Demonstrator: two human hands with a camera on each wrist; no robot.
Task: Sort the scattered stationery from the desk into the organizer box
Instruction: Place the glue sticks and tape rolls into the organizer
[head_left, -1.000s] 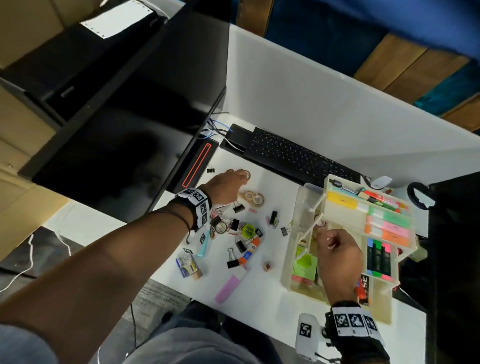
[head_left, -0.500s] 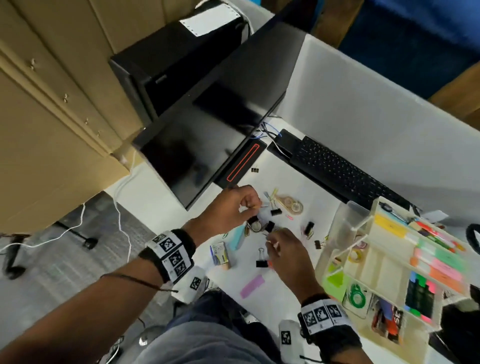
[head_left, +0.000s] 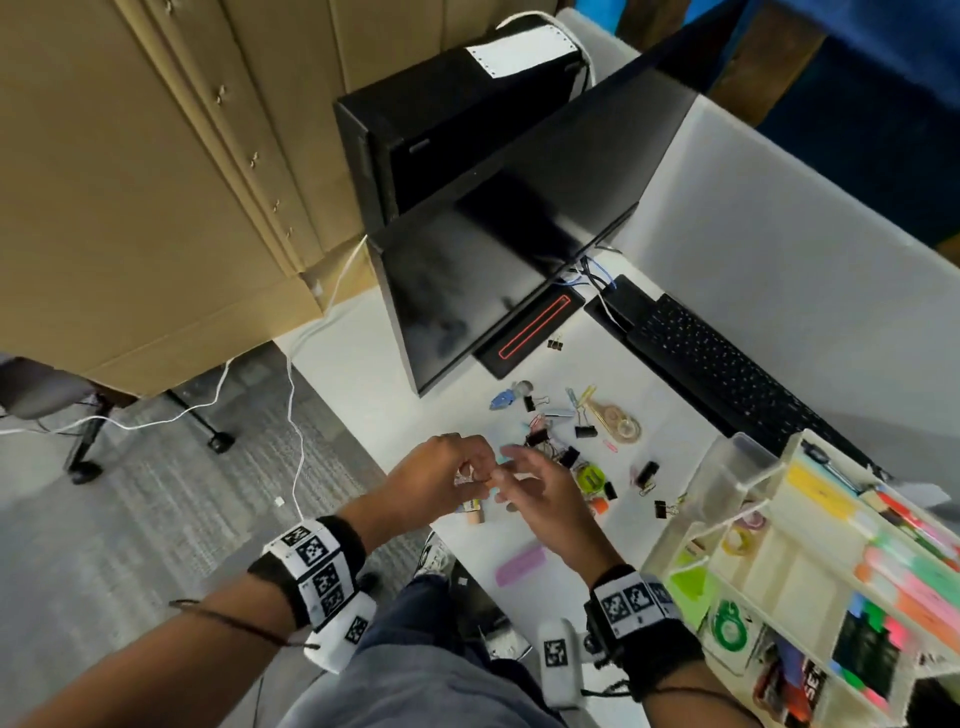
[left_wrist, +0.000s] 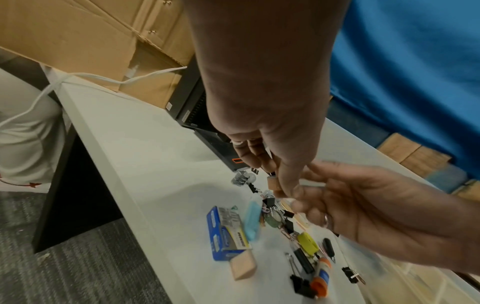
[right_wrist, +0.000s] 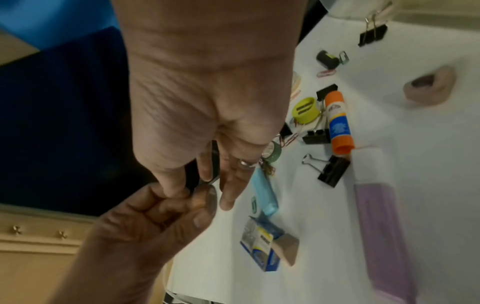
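Observation:
Above the desk's near-left part my left hand (head_left: 475, 470) pinches a small tan roll (left_wrist: 272, 184) between thumb and fingers. My right hand (head_left: 511, 467) reaches over with loose, spread fingers; its thumb (right_wrist: 172, 190) touches the left hand's fingertips and it holds nothing. Scattered on the white desk (head_left: 675, 441) lie black binder clips (head_left: 587, 430), a glue stick (right_wrist: 337, 123), a yellow round thing (right_wrist: 305, 111), a blue staple box (left_wrist: 226, 232), a tan wedge eraser (left_wrist: 242, 267), a purple eraser (head_left: 521, 566) and a correction tape (head_left: 618, 418). The clear organizer box (head_left: 727, 467) stands at the right.
A black monitor (head_left: 493, 291) and a keyboard (head_left: 727, 374) stand behind the clutter. A computer tower (head_left: 441, 119) and cardboard boxes (head_left: 130, 182) are at the left. The desk's left edge (left_wrist: 116, 164) runs just beside my left hand. Highlighters (head_left: 909, 571) fill the organizer's raised tray.
My left hand drew back from the far side of the clutter with the small roll. My right hand left the organizer and came over to meet it. The view swung left.

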